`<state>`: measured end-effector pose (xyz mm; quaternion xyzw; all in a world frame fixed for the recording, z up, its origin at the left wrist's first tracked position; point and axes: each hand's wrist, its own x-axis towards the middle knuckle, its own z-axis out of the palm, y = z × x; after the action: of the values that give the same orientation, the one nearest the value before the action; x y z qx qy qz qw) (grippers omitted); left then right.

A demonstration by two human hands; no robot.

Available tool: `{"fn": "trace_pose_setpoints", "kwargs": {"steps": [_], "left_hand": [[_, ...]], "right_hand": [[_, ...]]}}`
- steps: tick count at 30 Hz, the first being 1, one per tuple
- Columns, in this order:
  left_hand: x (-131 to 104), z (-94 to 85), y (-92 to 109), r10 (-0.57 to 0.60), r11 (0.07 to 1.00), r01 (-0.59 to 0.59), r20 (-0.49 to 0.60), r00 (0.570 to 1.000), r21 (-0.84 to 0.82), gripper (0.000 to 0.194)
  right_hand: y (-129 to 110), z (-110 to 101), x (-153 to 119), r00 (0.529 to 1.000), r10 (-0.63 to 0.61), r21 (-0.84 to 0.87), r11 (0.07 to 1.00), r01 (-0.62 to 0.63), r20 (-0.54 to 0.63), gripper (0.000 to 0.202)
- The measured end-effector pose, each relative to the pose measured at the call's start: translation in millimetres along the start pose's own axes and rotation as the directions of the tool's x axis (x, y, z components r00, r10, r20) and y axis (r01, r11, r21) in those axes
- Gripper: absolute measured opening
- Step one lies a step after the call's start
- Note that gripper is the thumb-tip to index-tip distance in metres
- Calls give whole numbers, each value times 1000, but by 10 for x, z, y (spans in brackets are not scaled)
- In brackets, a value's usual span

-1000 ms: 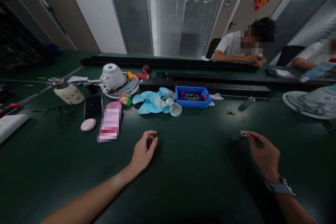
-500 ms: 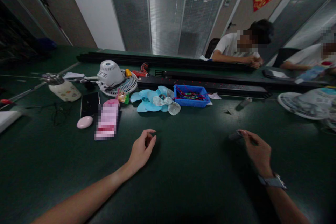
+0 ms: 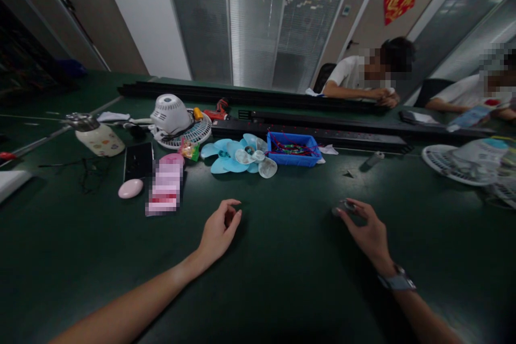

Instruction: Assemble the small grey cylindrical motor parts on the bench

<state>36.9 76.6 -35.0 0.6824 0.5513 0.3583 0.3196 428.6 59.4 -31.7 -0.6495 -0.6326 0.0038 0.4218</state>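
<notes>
My left hand rests on the dark green table, its fingers loosely curled and apart from the thumb, with nothing between them. To the right, my right hand pinches a small grey object, partly hidden by the fingers and a little blurred; its exact kind I cannot make out. A watch is on that wrist. Beyond the right hand a small grey cylinder stands on the table. Light blue fan blades lie beyond and between my hands, beside a blue bin of coloured wires.
Behind the blades are a white fan housing, a red drill and long black rails. A flask, phone and pink case lie left. Another fan lies right. Two people sit across the table.
My right hand has moved left, toward the middle of the table, with the small grey object in its fingers. The left hand has hardly moved.
</notes>
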Motion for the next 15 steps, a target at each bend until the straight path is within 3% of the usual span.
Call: {"fn": "trace_pose_setpoints", "kwargs": {"steps": [2, 4, 8, 12, 15], "left_hand": [[-9, -4, 16, 5, 1000, -5, 12, 1000, -18, 29], [-24, -14, 39, 31, 998, -29, 33, 999, -52, 31], [-58, -47, 88, 194, 979, -188, 73, 978, -74, 31], [-68, -58, 118, 371, 928, -364, 116, 922, -75, 26], [-56, -34, 130, 413, 910, -407, 126, 902, -73, 24]], "right_hand": [[-397, 175, -50, 984, -78, 130, 990, 57, 162, 41], [-817, 366, -121, 931, -159, 246, 966, 78, 329, 35], [-1419, 683, -282, 841, -204, 458, 887, -57, 501, 63], [-1548, 815, -376, 797, -241, 475, 877, -65, 554, 72], [-1507, 824, -382, 792, -243, 465, 884, -58, 560, 71]]}}
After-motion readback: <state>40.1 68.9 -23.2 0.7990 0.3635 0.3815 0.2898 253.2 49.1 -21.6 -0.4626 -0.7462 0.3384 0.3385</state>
